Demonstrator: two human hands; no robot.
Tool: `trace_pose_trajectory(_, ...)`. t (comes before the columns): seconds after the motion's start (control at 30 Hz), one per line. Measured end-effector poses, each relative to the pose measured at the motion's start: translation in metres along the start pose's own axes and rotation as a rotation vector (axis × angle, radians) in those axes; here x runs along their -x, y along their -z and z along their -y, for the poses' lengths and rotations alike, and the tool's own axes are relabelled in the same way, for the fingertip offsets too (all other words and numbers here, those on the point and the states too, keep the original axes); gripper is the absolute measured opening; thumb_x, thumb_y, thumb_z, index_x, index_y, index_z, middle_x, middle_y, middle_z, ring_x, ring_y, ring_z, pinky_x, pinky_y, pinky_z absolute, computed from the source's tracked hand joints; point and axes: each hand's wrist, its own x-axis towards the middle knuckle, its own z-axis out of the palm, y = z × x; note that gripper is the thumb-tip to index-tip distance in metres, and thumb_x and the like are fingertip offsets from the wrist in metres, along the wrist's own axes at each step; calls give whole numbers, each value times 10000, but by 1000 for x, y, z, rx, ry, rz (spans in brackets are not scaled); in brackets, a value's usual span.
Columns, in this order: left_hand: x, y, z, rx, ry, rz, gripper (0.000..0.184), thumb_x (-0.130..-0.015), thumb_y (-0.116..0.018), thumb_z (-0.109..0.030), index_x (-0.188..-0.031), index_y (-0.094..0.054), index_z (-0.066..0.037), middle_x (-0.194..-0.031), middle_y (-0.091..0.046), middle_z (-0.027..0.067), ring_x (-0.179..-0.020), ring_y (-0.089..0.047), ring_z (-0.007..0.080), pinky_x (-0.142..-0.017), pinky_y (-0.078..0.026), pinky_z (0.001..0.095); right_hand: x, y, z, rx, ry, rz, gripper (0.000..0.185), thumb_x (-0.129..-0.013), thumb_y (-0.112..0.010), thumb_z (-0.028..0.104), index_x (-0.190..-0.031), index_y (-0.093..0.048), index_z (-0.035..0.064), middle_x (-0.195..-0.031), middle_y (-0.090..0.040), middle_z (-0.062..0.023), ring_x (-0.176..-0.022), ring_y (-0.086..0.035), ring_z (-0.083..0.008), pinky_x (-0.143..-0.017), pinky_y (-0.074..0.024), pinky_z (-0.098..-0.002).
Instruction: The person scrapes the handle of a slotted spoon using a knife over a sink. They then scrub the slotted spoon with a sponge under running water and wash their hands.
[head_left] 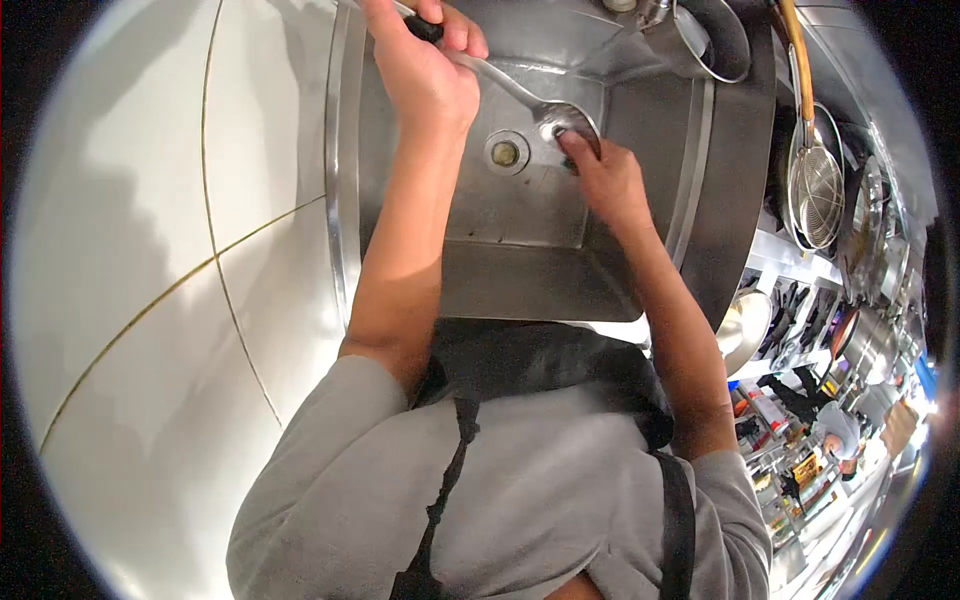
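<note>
A large metal spoon with a black grip spans the upper part of a steel sink. Its handle is held in my left hand, whose fingers curl around near the black part at the top edge. At the other end, my right hand is closed on the shiny bowl of the spoon, thumb inside it and the other fingers mostly hidden. A small dark patch shows by the right thumb, too unclear to name. Below the spoon is the sink's drain.
A white tiled wall runs along the left. At the top right is a metal pan. Strainers, one a wire skimmer, hang on the right. Beyond are pots, shelves and another person in the kitchen.
</note>
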Motion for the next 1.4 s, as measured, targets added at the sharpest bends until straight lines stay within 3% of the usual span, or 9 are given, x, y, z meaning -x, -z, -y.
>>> trace_pose_trajectory(0.27, -9, 7, 83, 77, 277, 168, 165, -1041, -606, -226, -1030, -651, -68, -879, -660, 84, -856, -653, 251, -844, -522, 409, -54, 156, 36, 83, 222, -539, 631, -970, -698, 584, -1077, -716, -38, -909, -757, -230, -921, -756, -324, -846, -565, -421)
trace_pose_trajectory(0.37, 5, -11, 120, -170, 345, 344, 93, -945, -586, -75, -993, -651, -30, -911, -672, 70, -846, -625, 189, -828, -499, 348, -84, 191, 59, 808, 750, -953, 536, -980, -715, 467, -1221, -719, -12, -1024, -770, -237, -984, -763, -305, -893, -571, -407)
trace_pose_trajectory(0.6, 18, -17, 135, -392, 318, 518, 128, -916, -583, -64, -998, -677, -42, -886, -638, 8, -825, -577, 128, -793, -470, 300, -64, 117, 66, 10, 628, -95, 322, -974, -729, 224, -1229, -747, 30, -1094, -773, -151, -951, -729, -209, -842, -565, -352)
trace_pose_trajectory(0.67, 17, -8, 129, -415, 370, 560, 104, -914, -591, -82, -972, -667, -41, -878, -621, -5, -805, -544, 121, -761, -453, 308, -50, 89, 69, -131, 612, 3, 268, -963, -730, 174, -1186, -763, 29, -1021, -765, -126, -879, -703, -159, -782, -556, -333)
trace_pose_trajectory(0.8, 20, -22, 111, -500, 357, 495, 183, -985, -581, -161, -1098, -656, -38, -828, -584, -7, -741, -527, 101, -663, -435, 283, -47, 80, 85, -12, 394, -315, 148, -951, -757, 147, -1009, -754, 11, -953, -726, -67, -808, -681, -129, -729, -539, -300)
trace_pose_trajectory(0.97, 16, -27, 104, -648, 88, 545, 387, -1109, -484, -417, -1024, -613, -62, -736, -509, -22, -572, -445, 106, -519, -371, 270, -72, 80, 68, -925, 298, 58, 157, -987, -756, 152, -1007, -736, -3, -968, -736, -26, -871, -681, -130, -778, -545, -287)
trace_pose_trajectory(1.1, 2, -5, 89, -160, 844, 518, 603, -1122, -327, -623, -815, -495, -132, -593, -388, -61, -419, -314, 74, -386, -254, 250, -63, 65, 55, -698, 404, 41, 168, -989, -753, 123, -1093, -755, -9, -992, -733, -33, -935, -683, -123, -830, -548, -285)
trace_pose_trajectory(1.2, 6, -7, 79, -241, 912, 526, 677, -1080, -268, -735, -718, -419, -182, -528, -301, -89, -384, -236, 33, -346, -175, 233, -53, 69, 53, -156, 735, -138, 208, -984, -754, 101, -1160, -758, -12, -1052, -743, -38, -951, -685, -121, -841, -551, -286)
trace_pose_trajectory(1.4, 11, -1, 98, 128, 1133, 698, 794, -901, -315, -938, -643, -387, -190, -503, -281, -96, -367, -237, 28, -319, -193, 219, -42, 65, 70, -516, 542, -81, 220, -962, -761, 81, -1162, -748, -10, -1060, -745, -53, -943, -685, -126, -829, -553, -279)
